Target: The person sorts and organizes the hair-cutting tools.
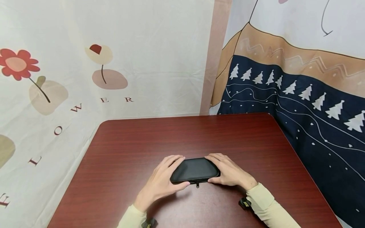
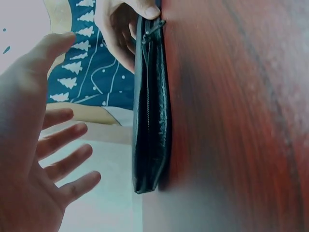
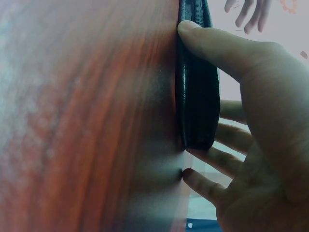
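A flat black zippered case [image 1: 196, 169] with rounded corners lies on the table, its zipper pull [image 1: 197, 185] on the side toward me. My right hand [image 1: 229, 169] grips its right end. In the right wrist view the thumb [image 3: 212, 43] presses the zippered side, and the other fingers reach round behind the case. My left hand [image 1: 161, 179] is at the left end with fingers spread. The left wrist view shows that hand [image 2: 29, 130] raised above the case [image 2: 152, 121], with a gap between them.
The dark red wooden table [image 1: 128, 142] has rounded far corners. Behind it hangs a pale cloth [image 1: 159, 63] printed with flowers and letters. On the right is a navy cloth [image 1: 313, 142] with white trees. Each wrist wears a small dark device.
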`<state>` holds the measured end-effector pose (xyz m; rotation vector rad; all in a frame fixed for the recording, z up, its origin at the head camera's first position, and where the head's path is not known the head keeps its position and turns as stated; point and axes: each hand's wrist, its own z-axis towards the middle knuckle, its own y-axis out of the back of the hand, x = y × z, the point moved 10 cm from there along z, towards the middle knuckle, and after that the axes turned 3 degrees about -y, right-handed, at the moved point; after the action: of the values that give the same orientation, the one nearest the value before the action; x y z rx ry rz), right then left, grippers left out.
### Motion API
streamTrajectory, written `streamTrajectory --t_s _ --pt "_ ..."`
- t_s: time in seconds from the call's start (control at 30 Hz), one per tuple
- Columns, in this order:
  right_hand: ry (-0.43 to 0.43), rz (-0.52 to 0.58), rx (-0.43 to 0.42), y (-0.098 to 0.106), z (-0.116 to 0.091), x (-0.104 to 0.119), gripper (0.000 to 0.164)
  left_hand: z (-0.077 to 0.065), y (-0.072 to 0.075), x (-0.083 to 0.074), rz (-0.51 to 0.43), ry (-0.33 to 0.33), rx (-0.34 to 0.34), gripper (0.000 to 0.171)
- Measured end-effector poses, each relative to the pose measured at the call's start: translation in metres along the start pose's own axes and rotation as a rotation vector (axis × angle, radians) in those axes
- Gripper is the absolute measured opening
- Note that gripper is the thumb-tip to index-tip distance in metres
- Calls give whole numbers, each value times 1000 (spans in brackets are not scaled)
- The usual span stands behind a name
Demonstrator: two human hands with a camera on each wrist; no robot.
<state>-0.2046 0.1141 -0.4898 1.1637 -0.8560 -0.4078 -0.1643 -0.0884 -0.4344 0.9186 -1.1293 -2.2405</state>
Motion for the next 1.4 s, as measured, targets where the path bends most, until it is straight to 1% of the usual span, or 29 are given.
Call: streamTrajectory --t_s 0.17,0.37,0.57,0.67,0.87,0.97,1.13,1.4 --pt "16 9 -20 3 0 2 92 0 5 -12 -13 -48 -34 82" --pt "14 13 -21 3 0 3 92 0 1 -25 -32 -88 -20 70" --pt "21 13 -26 4 0 4 92 0 -7 -39 -26 -144 1 49" --pt "18 13 -23 5 0 3 92 1 -12 -45 -24 -158 29 39" --pt "-2 15 1 3 0 2 92 2 -25 -53 27 -170 111 26" --pt "-13 16 9 2 0 1 92 3 -33 -57 57 -173 152 24" --pt "-19 12 13 2 1 0 92 3 -46 -57 139 -151 218 23" --pt "-14 18 8 2 0 1 91 6 -54 -59 204 -147 242 30"
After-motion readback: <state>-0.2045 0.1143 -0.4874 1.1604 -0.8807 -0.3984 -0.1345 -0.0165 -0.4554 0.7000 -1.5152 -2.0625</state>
